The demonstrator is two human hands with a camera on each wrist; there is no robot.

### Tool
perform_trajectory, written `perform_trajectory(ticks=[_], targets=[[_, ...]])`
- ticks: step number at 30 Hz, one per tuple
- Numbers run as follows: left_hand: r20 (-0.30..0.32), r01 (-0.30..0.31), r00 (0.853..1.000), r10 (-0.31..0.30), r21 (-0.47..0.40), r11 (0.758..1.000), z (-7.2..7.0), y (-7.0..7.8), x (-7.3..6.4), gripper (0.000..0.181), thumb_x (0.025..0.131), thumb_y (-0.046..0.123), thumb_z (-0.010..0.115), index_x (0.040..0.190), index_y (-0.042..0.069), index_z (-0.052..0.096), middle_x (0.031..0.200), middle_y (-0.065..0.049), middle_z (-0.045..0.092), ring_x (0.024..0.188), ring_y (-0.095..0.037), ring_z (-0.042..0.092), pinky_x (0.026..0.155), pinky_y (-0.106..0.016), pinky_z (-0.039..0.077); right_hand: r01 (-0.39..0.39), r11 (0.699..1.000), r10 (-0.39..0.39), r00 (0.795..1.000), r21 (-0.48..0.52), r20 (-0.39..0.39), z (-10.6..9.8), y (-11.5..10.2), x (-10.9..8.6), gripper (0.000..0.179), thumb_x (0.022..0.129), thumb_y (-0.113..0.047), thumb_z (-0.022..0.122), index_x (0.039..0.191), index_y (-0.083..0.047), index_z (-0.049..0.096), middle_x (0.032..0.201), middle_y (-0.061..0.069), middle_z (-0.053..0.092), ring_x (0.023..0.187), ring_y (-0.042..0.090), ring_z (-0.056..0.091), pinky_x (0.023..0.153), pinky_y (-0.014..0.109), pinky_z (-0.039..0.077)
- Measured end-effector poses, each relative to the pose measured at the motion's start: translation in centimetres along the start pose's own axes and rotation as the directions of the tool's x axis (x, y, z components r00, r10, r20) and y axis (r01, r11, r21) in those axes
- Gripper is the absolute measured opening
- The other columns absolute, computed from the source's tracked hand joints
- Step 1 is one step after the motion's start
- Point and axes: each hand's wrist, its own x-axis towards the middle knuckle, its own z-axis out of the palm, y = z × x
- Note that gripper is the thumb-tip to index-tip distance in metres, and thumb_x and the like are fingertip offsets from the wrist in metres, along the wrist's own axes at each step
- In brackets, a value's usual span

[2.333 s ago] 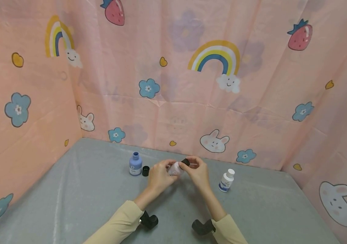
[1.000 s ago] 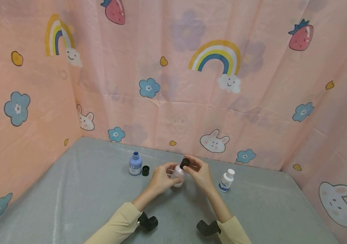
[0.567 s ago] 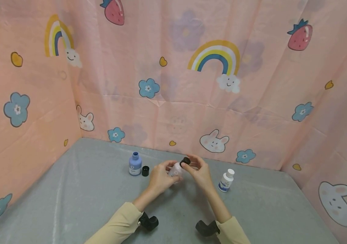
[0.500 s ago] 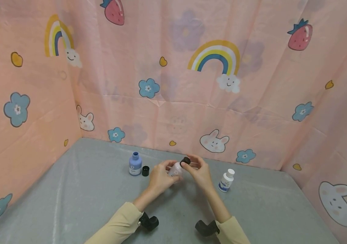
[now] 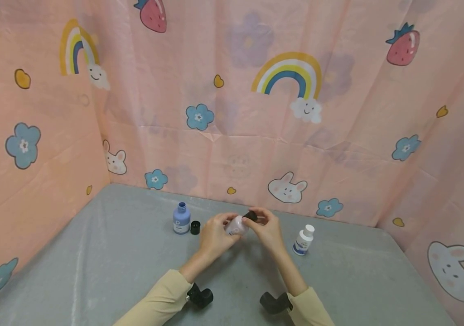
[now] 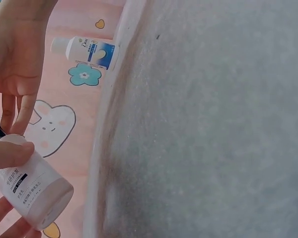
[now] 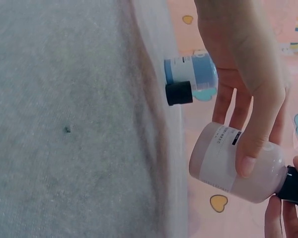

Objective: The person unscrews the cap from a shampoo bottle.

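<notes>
A pale pink, see-through hair-care bottle with a white label is held tilted above the table, its neck end toward the upper right. My left hand grips the bottle's body, the thumb across the label in the right wrist view. At the neck, the fingers and thumb of my right hand pinch the black cap, which sits on the bottle. Left of the hands, an uncapped blue bottle stands upright beside its loose black cap. To the right stands a white bottle with a white cap.
A grey cover lies over the table. Pink printed curtains hang behind it and along both sides. Black wrist devices show below both forearms, at the sleeve cuffs.
The pink bottle went from tilted to nearly upright a second ago, then tilted again, cap toward the upper right. Both hands keep their hold; the other bottles have not moved.
</notes>
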Motion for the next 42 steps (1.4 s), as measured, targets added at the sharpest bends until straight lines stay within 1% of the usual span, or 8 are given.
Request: perform_trajectory(ticks=[4, 10, 19, 27, 32, 35, 38, 42], targets=[[0.021, 0.012, 1.0, -0.012, -0.019, 1.0, 0.0, 0.0, 0.0, 0.049, 0.065, 0.022, 0.087, 0.111, 0.014, 0.07, 0.102, -0.002, 0.072, 0.087, -0.018, 0.069, 0.071, -0.033, 0.052, 0.031, 0.999, -0.031, 0.999, 0.018, 0.02, -0.1, 0.0, 0.0, 0.034, 0.082, -0.012, 0.074, 0.115, -0.004, 0.066, 0.115, 0.014, 0.066, 0.098, 0.027, 0.064, 0.088, 0.041, 0.055], [0.063, 0.031, 0.998, -0.026, -0.073, 0.997, -0.2, 0.0, -0.1, 0.05, 0.067, 0.02, 0.086, 0.114, 0.011, 0.069, 0.106, -0.005, 0.072, 0.089, -0.02, 0.069, 0.074, -0.034, 0.054, 0.064, 0.997, -0.065, 0.997, 0.038, 0.031, -0.1, -0.1, -0.1, 0.036, 0.082, -0.006, 0.073, 0.117, -0.003, 0.064, 0.116, 0.016, 0.065, 0.101, 0.029, 0.064, 0.091, 0.04, 0.054], [0.149, 0.101, 0.986, -0.074, -0.183, 0.978, -0.1, -0.3, -0.1, 0.052, 0.071, 0.02, 0.084, 0.118, 0.008, 0.066, 0.109, -0.009, 0.071, 0.087, -0.021, 0.069, 0.072, -0.032, 0.055, 0.089, 0.992, -0.094, 0.994, 0.084, 0.061, -0.1, -0.1, -0.3, 0.042, 0.082, 0.004, 0.068, 0.123, 0.003, 0.059, 0.123, 0.021, 0.061, 0.109, 0.034, 0.061, 0.096, 0.042, 0.05], [0.156, 0.094, 0.986, -0.055, -0.253, 0.963, 0.1, -0.4, -0.2, 0.051, 0.071, 0.02, 0.084, 0.116, 0.004, 0.066, 0.105, -0.013, 0.072, 0.085, -0.024, 0.07, 0.069, -0.031, 0.056, 0.071, 0.988, -0.086, 0.991, 0.138, 0.105, -0.4, -0.2, -0.2, 0.045, 0.083, 0.009, 0.064, 0.127, 0.003, 0.056, 0.128, 0.023, 0.06, 0.117, 0.034, 0.059, 0.101, 0.042, 0.046], [0.172, 0.124, 0.982, -0.077, -0.279, 0.952, 0.2, -0.4, -0.4, 0.052, 0.071, 0.022, 0.084, 0.116, 0.005, 0.066, 0.103, -0.013, 0.072, 0.085, -0.025, 0.07, 0.069, -0.031, 0.056, 0.077, 0.987, -0.097, 0.985, 0.141, 0.144, -0.7, -0.1, -0.1, 0.045, 0.082, 0.011, 0.061, 0.126, 0.002, 0.057, 0.128, 0.022, 0.061, 0.123, 0.035, 0.056, 0.105, 0.046, 0.042], [0.163, 0.135, 0.982, -0.094, -0.262, 0.956, 0.2, -0.4, -0.4, 0.052, 0.07, 0.022, 0.085, 0.115, 0.006, 0.067, 0.103, -0.012, 0.072, 0.087, -0.025, 0.07, 0.071, -0.034, 0.056, 0.071, 0.99, -0.094, 0.978, 0.126, 0.189, -1.0, 0.0, 0.0, 0.046, 0.085, 0.007, 0.06, 0.13, 0.001, 0.054, 0.13, 0.021, 0.059, 0.124, 0.036, 0.055, 0.103, 0.046, 0.044], [0.131, 0.142, 0.985, -0.115, -0.224, 0.964, 0.1, -0.3, -0.4, 0.051, 0.069, 0.021, 0.086, 0.115, 0.009, 0.068, 0.103, -0.01, 0.072, 0.088, -0.024, 0.069, 0.072, -0.037, 0.055, 0.052, 0.992, -0.076, 0.973, 0.112, 0.216, -1.3, 0.0, 0.1, 0.046, 0.089, -0.001, 0.061, 0.134, -0.003, 0.051, 0.133, 0.02, 0.058, 0.124, 0.036, 0.054, 0.101, 0.047, 0.046], [0.06, 0.105, 0.993, -0.097, -0.142, 0.984, 0.0, -0.2, -0.3, 0.051, 0.066, 0.021, 0.087, 0.113, 0.012, 0.069, 0.103, -0.006, 0.072, 0.088, -0.021, 0.067, 0.072, -0.036, 0.053, 0.023, 0.996, -0.04, 0.979, 0.085, 0.198, -1.5, -0.1, 0.1, 0.045, 0.091, -0.013, 0.063, 0.134, -0.008, 0.051, 0.134, 0.019, 0.057, 0.12, 0.035, 0.056, 0.099, 0.048, 0.047]])
